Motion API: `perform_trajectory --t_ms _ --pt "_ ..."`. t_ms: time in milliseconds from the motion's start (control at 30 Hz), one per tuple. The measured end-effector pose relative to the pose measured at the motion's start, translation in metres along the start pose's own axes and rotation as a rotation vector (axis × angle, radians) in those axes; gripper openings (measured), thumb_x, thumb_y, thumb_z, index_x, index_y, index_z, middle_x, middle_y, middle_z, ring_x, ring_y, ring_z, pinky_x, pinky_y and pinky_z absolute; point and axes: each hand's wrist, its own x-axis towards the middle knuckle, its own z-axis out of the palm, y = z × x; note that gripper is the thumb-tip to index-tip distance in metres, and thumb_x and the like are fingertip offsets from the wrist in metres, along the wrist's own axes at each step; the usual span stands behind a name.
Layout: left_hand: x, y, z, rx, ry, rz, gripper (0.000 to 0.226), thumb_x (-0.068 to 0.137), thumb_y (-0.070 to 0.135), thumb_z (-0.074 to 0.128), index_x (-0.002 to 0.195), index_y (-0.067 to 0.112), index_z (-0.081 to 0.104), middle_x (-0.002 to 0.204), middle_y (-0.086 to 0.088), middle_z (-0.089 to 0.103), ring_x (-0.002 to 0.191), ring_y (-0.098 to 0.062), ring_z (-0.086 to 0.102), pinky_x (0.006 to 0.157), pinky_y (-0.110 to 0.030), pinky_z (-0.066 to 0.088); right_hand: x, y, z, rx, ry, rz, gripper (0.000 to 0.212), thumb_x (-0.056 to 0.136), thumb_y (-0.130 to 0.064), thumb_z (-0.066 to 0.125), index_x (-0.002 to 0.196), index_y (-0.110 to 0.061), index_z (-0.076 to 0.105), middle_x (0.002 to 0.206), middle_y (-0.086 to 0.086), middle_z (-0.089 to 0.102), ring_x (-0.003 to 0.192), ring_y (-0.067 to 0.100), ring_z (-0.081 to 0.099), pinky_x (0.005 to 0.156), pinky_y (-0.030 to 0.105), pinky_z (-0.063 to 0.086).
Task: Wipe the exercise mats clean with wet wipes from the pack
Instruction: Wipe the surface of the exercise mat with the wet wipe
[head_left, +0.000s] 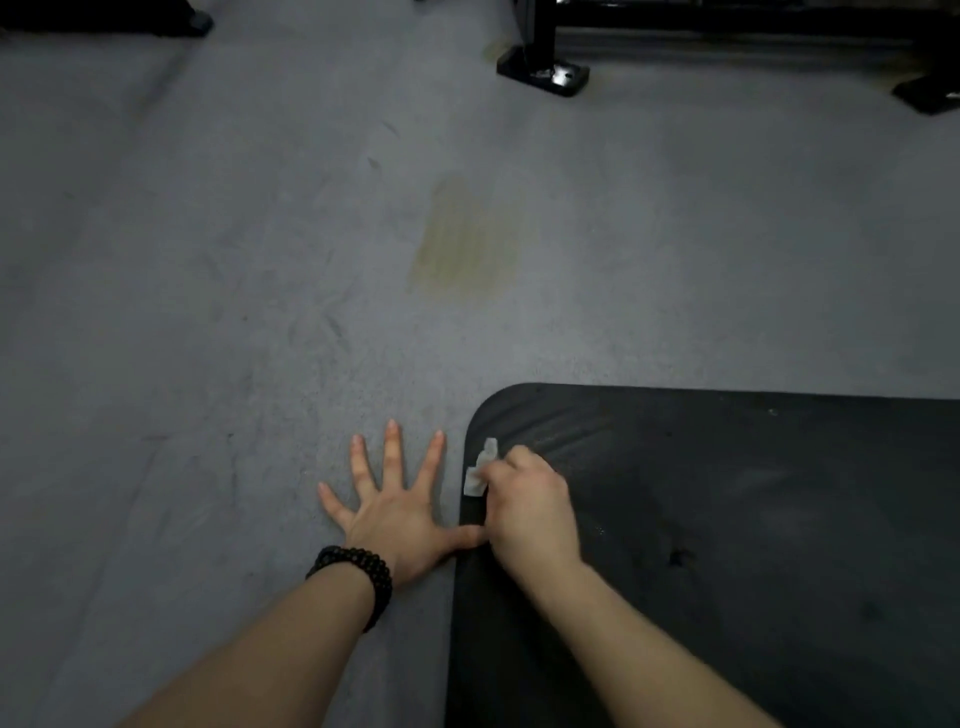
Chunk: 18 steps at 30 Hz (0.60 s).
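Hands first: the right hand (530, 506) is curled around a crumpled white wet wipe (480, 470) and holds it down on the black exercise mat (753, 545), just inside the mat's rounded far-left corner, with part of the wipe poking out past the knuckles. The left hand (387, 512) lies flat on the grey floor (234, 270) just beside the mat's left edge, fingers straight and spread wide, gripping nothing; its thumb reaches to the mat edge and disappears under the right hand, so the two hands touch or nearly touch there. A black beaded bracelet (356, 577) wraps the left wrist in several loops. No brand, label or writing can be read anywhere, neither on the wipe nor on the mat. The wipe is mostly covered by the fingers, so its full shape stays unclear. The mat runs out of view to the right and below, and faint streaks and pale specks mark its dull surface. Farther out, the floor is scuffed and carries a yellowish stain (462, 239) ahead of the hands. At the far end, the black metal frame (550, 57) of some equipment stands on a bolted foot plate, cut off by the top edge, in dim light.
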Motion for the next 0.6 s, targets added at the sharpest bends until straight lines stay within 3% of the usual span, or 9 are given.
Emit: perform_trajectory --t_ms 100,233,300,433,500,600 --pt "-0.001 0.000 0.001 -0.004 0.023 0.000 0.123 0.062 0.100 0.046 0.147 0.055 -0.031 0.147 0.004 -0.055 0.139 -0.039 -0.047 0.109 -0.077 -0.015 0.017 0.040 -0.028 0.062 0.155 0.203 0.017 0.081 -0.009 0.067 0.094 -0.015 0.077 0.088 0.007 0.067 0.079 0.027 0.064 0.076 0.033 0.052" --pt "-0.002 0.000 0.004 0.004 0.046 0.007 0.123 0.060 0.102 0.043 0.147 0.055 -0.030 0.147 0.004 -0.055 0.140 -0.039 -0.046 0.108 -0.076 -0.017 0.021 0.079 -0.057 -0.128 0.346 0.515 0.022 0.089 -0.010 0.056 0.100 -0.012 0.075 0.094 0.012 0.062 0.080 0.034 0.059 0.071 0.033 0.045" --pt "-0.002 -0.001 0.004 0.000 0.066 0.005 0.123 0.060 0.102 0.044 0.147 0.056 -0.029 0.152 0.003 -0.051 0.141 -0.038 -0.045 0.108 -0.076 -0.017 0.009 0.047 -0.033 -0.120 0.305 0.401 0.021 0.083 -0.008 0.056 0.090 -0.011 0.075 0.085 0.013 0.061 0.073 0.036 0.059 0.064 0.035 0.047" --pt "-0.001 -0.001 0.004 -0.011 0.055 0.005 0.120 0.066 0.097 0.049 0.148 0.057 -0.029 0.153 0.004 -0.051 0.140 -0.039 -0.046 0.109 -0.078 -0.015 -0.023 -0.016 0.011 -0.009 -0.014 -0.035 0.026 0.072 -0.021 0.051 0.081 -0.014 0.075 0.075 0.006 0.058 0.068 0.028 0.057 0.057 0.033 0.049" --pt "-0.002 -0.001 0.003 -0.005 0.047 0.009 0.122 0.062 0.099 0.048 0.147 0.056 -0.030 0.152 0.003 -0.052 0.140 -0.039 -0.046 0.109 -0.078 -0.015 -0.014 0.002 -0.007 -0.002 0.014 -0.011 0.025 0.078 -0.016 0.052 0.084 -0.015 0.076 0.079 0.007 0.061 0.070 0.030 0.060 0.062 0.036 0.051" --pt "-0.003 -0.002 0.001 0.000 0.030 0.010 0.128 0.057 0.102 0.047 0.147 0.055 -0.032 0.152 0.002 -0.052 0.140 -0.040 -0.045 0.109 -0.079 -0.014 0.001 0.068 -0.052 -0.183 0.292 0.304 0.016 0.084 -0.010 0.060 0.087 -0.010 0.076 0.082 0.012 0.061 0.071 0.036 0.059 0.063 0.037 0.049"
